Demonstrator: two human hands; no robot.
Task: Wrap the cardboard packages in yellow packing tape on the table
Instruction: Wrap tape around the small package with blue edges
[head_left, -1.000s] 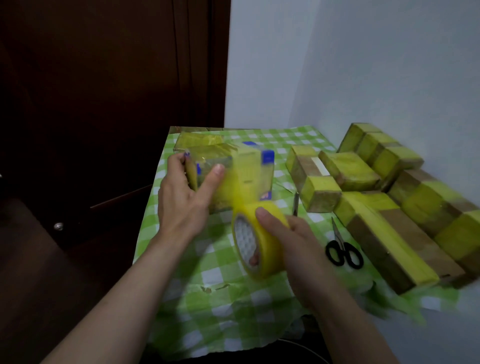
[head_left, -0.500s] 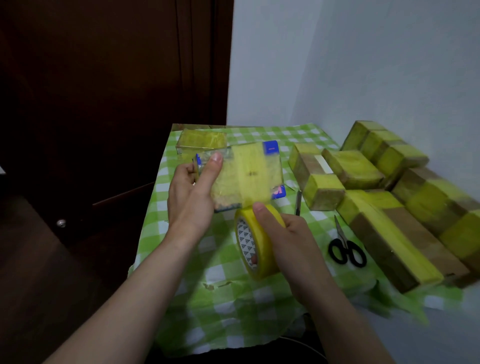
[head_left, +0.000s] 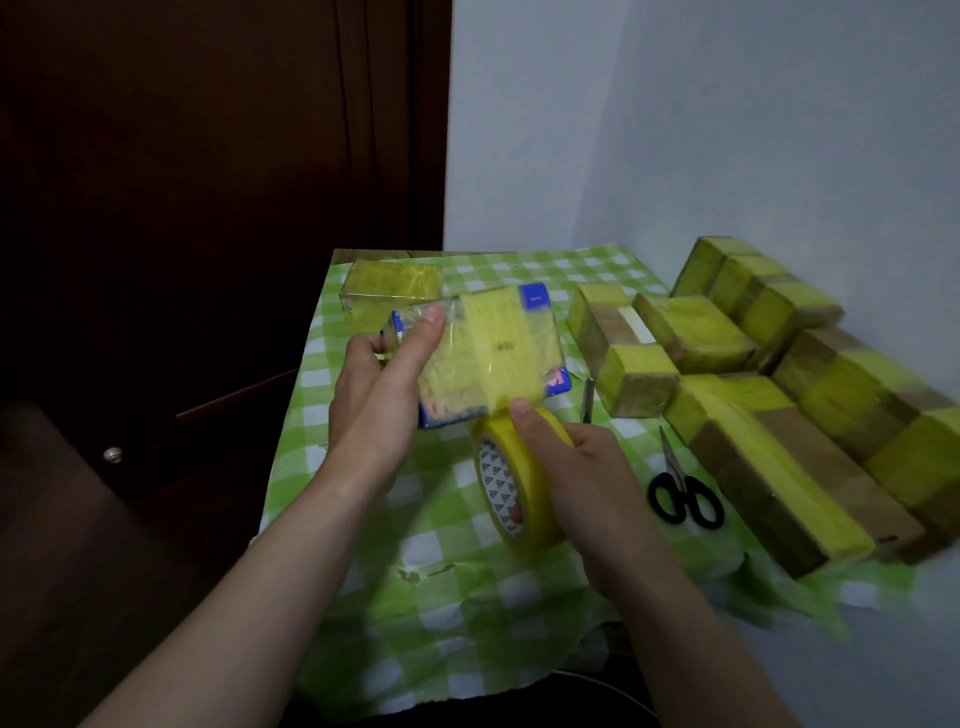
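Looks mostly done tbh: a bunch of taped packages (head_left: 696, 332) sit on the right of the table (head_left: 447, 561), while the left hand (head_left: 374, 400) holds a half-covered blue box (head_left: 498, 353) up over it and the right hand (head_left: 587, 478) grips the tape roll (head_left: 524, 493) touching its near edge, so more wraps to go.

Curled grips: left hand (head_left: 376, 400), right hand (head_left: 587, 480)
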